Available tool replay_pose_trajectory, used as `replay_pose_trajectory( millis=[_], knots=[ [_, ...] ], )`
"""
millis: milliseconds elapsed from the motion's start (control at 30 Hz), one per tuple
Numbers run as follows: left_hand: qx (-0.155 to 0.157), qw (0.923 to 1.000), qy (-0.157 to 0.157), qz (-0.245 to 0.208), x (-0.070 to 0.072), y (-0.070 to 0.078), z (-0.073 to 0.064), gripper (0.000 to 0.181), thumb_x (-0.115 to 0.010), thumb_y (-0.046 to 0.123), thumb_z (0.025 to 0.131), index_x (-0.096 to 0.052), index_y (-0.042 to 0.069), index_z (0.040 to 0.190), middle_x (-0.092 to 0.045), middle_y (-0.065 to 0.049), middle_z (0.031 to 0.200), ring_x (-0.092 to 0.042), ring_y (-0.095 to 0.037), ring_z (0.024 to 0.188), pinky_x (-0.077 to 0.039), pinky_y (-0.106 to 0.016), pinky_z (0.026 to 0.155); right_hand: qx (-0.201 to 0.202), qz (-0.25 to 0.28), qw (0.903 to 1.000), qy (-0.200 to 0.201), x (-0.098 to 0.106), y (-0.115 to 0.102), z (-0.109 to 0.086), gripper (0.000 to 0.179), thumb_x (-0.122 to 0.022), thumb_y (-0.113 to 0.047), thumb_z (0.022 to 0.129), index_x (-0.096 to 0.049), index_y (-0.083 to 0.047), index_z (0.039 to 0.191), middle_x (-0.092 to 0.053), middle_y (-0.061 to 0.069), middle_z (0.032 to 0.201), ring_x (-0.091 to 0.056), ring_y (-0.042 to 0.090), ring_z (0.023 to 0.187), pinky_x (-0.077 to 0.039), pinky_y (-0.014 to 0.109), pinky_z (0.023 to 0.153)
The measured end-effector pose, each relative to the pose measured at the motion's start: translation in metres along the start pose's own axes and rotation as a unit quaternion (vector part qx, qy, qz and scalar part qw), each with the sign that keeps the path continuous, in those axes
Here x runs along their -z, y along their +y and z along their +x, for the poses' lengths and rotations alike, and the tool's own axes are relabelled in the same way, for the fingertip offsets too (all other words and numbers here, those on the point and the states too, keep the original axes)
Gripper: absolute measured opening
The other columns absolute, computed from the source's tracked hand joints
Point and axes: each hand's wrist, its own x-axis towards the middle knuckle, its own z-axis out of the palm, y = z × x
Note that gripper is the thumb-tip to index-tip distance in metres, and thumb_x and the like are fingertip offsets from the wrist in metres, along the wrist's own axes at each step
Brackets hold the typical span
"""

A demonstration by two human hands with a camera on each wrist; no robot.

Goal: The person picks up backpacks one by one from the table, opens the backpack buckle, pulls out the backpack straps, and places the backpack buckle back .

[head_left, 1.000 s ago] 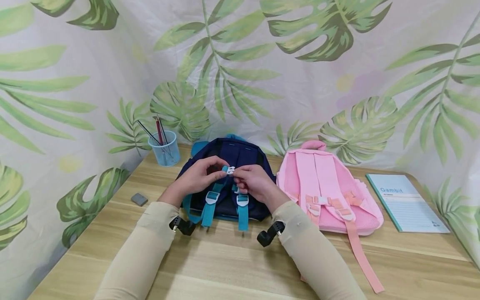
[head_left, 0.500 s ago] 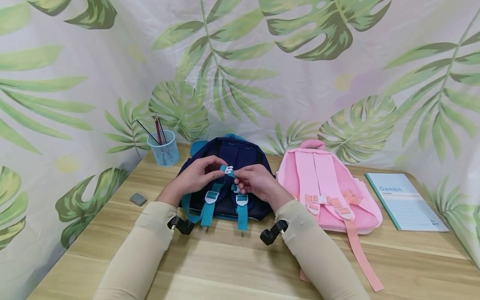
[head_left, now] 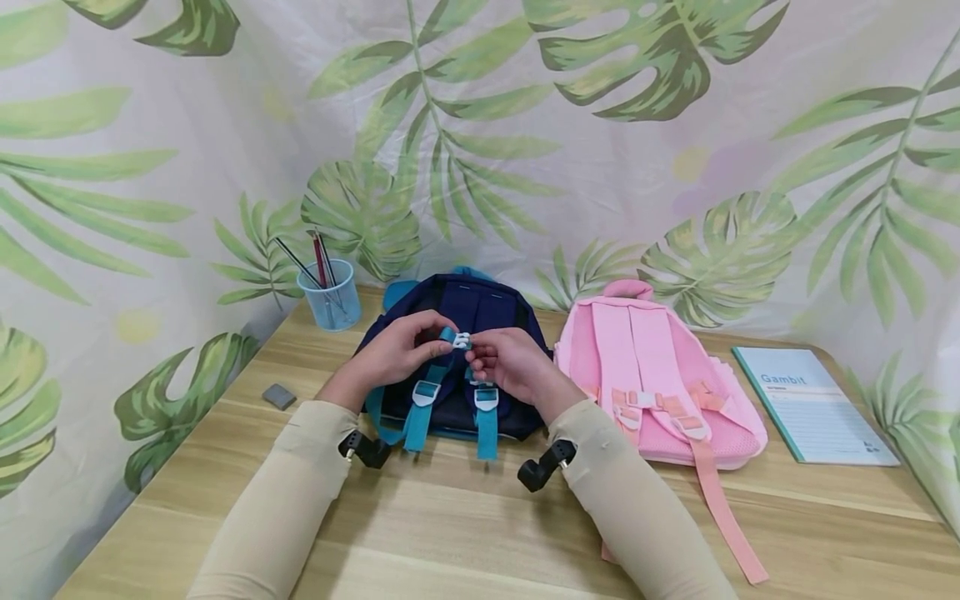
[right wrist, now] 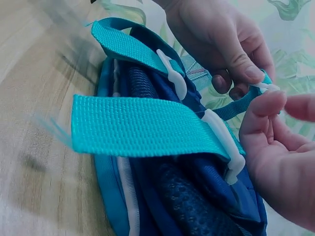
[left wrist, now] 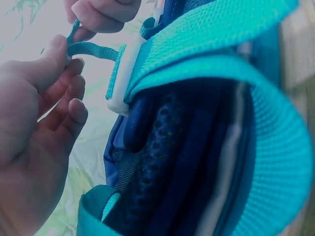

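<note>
The dark blue backpack (head_left: 480,308) lies on the table with its strap side up and teal webbing straps hanging down its front. Above it, my left hand (head_left: 397,354) pinches a teal strap between thumb and fingers, right at a white plastic buckle (head_left: 462,340). From the other side my right hand (head_left: 510,360) pinches the buckle's right end with thumb and forefinger. In the right wrist view, the thumb partly covers the buckle (right wrist: 266,87), so how its parts fit together cannot be told. White strap adjusters (right wrist: 224,142) sit on the two lower straps.
A pink backpack (head_left: 626,333) with a fastened chest buckle lies to the right, one strap trailing over the table (head_left: 420,533). Beyond it is a Gambit notebook (head_left: 817,408). A blue mesh pencil cup (head_left: 333,304) and a grey eraser (head_left: 278,397) are on the left.
The white buckle has turned slightly between the fingers and shifted a little right since half a second ago. Both hands keep their pinch; the backpacks have not moved.
</note>
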Motion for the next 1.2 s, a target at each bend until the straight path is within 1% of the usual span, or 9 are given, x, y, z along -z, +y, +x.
replay_pose_trajectory(
  millis=[100, 200, 400, 500, 567, 700, 800, 967, 1200],
  knots=[
    [-0.006, 1.0, -0.001, 0.003, 0.0, 0.001, 0.0, 0.021, -0.069, 0.017, 0.106, -0.07, 0.01, 0.126, -0.072, -0.007, 0.113, -0.062, -0.02, 0.097, -0.052, -0.039, 0.09, 0.003, -0.002, 1.0, 0.007, -0.001, 0.001, 0.0, 0.022, -0.059, -0.022, 0.112, -0.068, -0.002, 0.11, -0.065, 0.003, 0.084, -0.056, 0.013, 0.069, -0.054, 0.021, 0.066],
    [0.001, 1.0, -0.004, -0.001, 0.0, 0.002, -0.001, 0.024, -0.071, 0.018, 0.106, -0.069, 0.009, 0.128, -0.072, -0.007, 0.113, -0.063, -0.021, 0.096, -0.053, -0.038, 0.088, 0.012, -0.021, 0.9995, 0.02, -0.003, 0.002, 0.0, 0.022, -0.063, -0.02, 0.111, -0.07, 0.0, 0.109, -0.065, 0.002, 0.082, -0.055, 0.012, 0.067, -0.053, 0.021, 0.063],
    [0.048, 0.9988, -0.014, -0.006, -0.001, -0.002, -0.002, 0.041, -0.079, 0.021, 0.101, -0.065, 0.007, 0.137, -0.071, -0.01, 0.113, -0.062, -0.023, 0.097, -0.051, -0.036, 0.084, 0.023, -0.023, 0.998, 0.055, -0.004, 0.002, 0.0, 0.017, -0.066, -0.012, 0.108, -0.074, 0.002, 0.104, -0.065, 0.002, 0.076, -0.053, 0.012, 0.063, -0.051, 0.02, 0.059],
    [0.064, 0.9973, -0.035, -0.003, -0.003, -0.006, -0.002, 0.038, -0.081, 0.021, 0.1, -0.067, 0.008, 0.133, -0.073, -0.009, 0.114, -0.064, -0.021, 0.098, -0.052, -0.035, 0.084, 0.019, -0.022, 0.9979, 0.058, -0.003, 0.002, 0.0, 0.015, -0.066, -0.012, 0.108, -0.074, 0.0, 0.102, -0.065, 0.001, 0.075, -0.054, 0.011, 0.062, -0.051, 0.02, 0.058],
    [0.069, 0.9964, -0.05, -0.002, -0.005, -0.009, -0.003, 0.033, -0.08, 0.02, 0.1, -0.069, 0.008, 0.129, -0.075, -0.008, 0.114, -0.066, -0.02, 0.099, -0.054, -0.036, 0.087, 0.014, -0.019, 0.9981, 0.057, -0.003, 0.002, 0.0, 0.015, -0.066, -0.012, 0.108, -0.074, 0.0, 0.103, -0.065, 0.001, 0.075, -0.054, 0.011, 0.061, -0.051, 0.019, 0.058],
    [0.071, 0.9947, -0.073, 0.011, -0.007, -0.01, -0.004, 0.024, -0.08, 0.02, 0.1, -0.074, 0.01, 0.121, -0.077, -0.005, 0.112, -0.068, -0.018, 0.099, -0.057, -0.042, 0.093, 0.007, -0.011, 0.9983, 0.057, -0.002, 0.002, -0.001, 0.015, -0.066, -0.012, 0.108, -0.074, -0.001, 0.103, -0.065, 0.002, 0.075, -0.053, 0.011, 0.061, -0.051, 0.02, 0.058],
    [0.074, 0.9933, -0.085, 0.024, -0.009, -0.011, -0.004, 0.022, -0.079, 0.02, 0.1, -0.075, 0.01, 0.12, -0.076, -0.005, 0.11, -0.068, -0.017, 0.099, -0.057, -0.044, 0.096, 0.006, -0.007, 0.9982, 0.059, -0.001, 0.002, -0.001, 0.015, -0.065, -0.012, 0.108, -0.074, -0.002, 0.102, -0.065, 0.002, 0.075, -0.053, 0.012, 0.061, -0.051, 0.02, 0.058],
    [0.08, 0.9924, -0.087, 0.033, -0.011, -0.014, -0.005, 0.022, -0.079, 0.02, 0.1, -0.074, 0.011, 0.12, -0.075, -0.004, 0.109, -0.066, -0.017, 0.098, -0.056, -0.043, 0.096, 0.009, 0.003, 0.9985, 0.054, 0.0, 0.002, -0.002, 0.015, -0.064, -0.011, 0.108, -0.073, -0.003, 0.098, -0.064, 0.002, 0.074, -0.052, 0.011, 0.061, -0.05, 0.02, 0.057],
    [0.067, 0.9919, -0.092, 0.056, -0.012, -0.017, -0.005, 0.02, -0.08, 0.021, 0.1, -0.075, 0.014, 0.118, -0.074, -0.001, 0.105, -0.065, -0.015, 0.096, -0.055, -0.041, 0.094, 0.019, 0.028, 0.9981, 0.052, 0.001, -0.001, -0.004, 0.017, -0.062, -0.011, 0.108, -0.071, -0.006, 0.094, -0.062, 0.001, 0.073, -0.051, 0.01, 0.06, -0.048, 0.02, 0.055]
  ],
)
